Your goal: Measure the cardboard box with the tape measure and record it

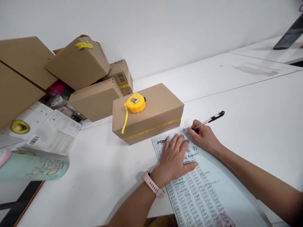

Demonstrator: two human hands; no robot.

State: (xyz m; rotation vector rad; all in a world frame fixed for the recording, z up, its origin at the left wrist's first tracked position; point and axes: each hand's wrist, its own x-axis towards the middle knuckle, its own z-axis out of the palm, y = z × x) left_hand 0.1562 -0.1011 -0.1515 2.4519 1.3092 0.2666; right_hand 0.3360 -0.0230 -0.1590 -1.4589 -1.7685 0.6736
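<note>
My left hand (174,157) lies flat on a printed sheet of paper (187,189), its fingers spread over the heading. A pink watch strap (151,184) is round that wrist. My right hand (203,135) is closed on a pen (210,119) with a clear barrel and black end, its tip hidden by the fingers at the sheet's upper edge. Rows of small handwriting cover much of the paper. Just beyond stands a closed cardboard box (151,113) with yellow tape along its side. On its top rests a yellow tape measure (135,103) with a yellow strap hanging down.
Several cardboard boxes (78,63) are piled at the back left against the wall. A white carton with an avocado picture (56,129) and a mint-green bottle (44,165) are at the left. A dark bottle (290,34) stands at the far right.
</note>
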